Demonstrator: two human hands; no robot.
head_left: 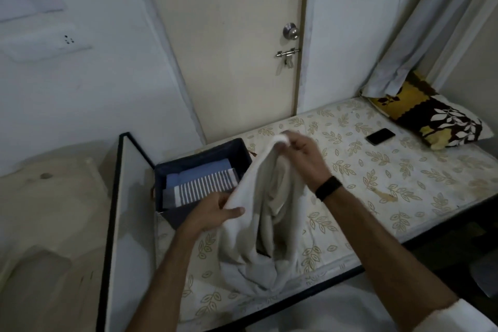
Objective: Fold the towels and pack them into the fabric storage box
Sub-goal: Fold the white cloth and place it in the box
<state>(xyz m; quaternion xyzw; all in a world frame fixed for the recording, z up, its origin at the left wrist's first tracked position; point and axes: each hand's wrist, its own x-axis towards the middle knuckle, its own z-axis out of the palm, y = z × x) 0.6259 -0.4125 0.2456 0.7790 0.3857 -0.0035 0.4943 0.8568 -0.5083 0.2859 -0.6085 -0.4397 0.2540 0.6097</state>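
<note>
A white towel hangs crumpled over the bed between my hands, its lower end bunched on the mattress. My left hand pinches one edge of it low and near the box. My right hand holds another edge higher up, fingers curled on the cloth. The dark blue fabric storage box sits on the bed's near-left corner, just behind my left hand. Inside it lie a folded blue-and-white striped towel and a plain blue towel.
The bed has a leaf-patterned sheet. A black phone lies on it at the far right, beside a brown and yellow pillow. The bed's footboard stands left of the box. A closed door is behind.
</note>
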